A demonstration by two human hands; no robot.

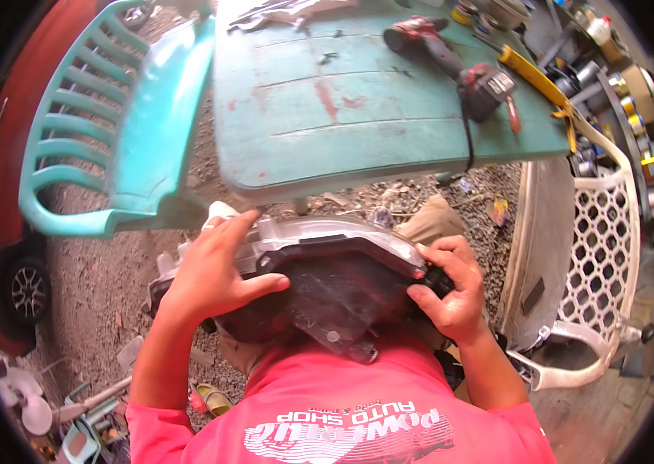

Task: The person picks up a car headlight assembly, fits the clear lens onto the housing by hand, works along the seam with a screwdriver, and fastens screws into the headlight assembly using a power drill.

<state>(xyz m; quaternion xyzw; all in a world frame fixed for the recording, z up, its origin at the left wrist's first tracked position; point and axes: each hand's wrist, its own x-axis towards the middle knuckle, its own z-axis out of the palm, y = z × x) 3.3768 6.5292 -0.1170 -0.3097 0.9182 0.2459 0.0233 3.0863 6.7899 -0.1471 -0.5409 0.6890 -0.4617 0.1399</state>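
A car headlight (327, 290) with a black plastic back housing and a clear lens edge rests across my lap, back side up. My left hand (215, 271) holds its left part, thumb lying over the black housing and fingers over the far edge. Something small and white (223, 209) shows by those fingertips; I cannot tell what it is. At the other end, my right hand (454, 286) grips the housing's corner between thumb and curled fingers. The headlight's underside is hidden.
Ahead stands a green plastic table (288, 147) with a cordless power tool (450, 66) and a yellow-handled tool (532, 73). A turquoise chair (160, 116) is at left, a white plastic chair (597, 255) at right. Cluttered shelves (628, 116) line the right. A red vehicle (13, 155) is far left.
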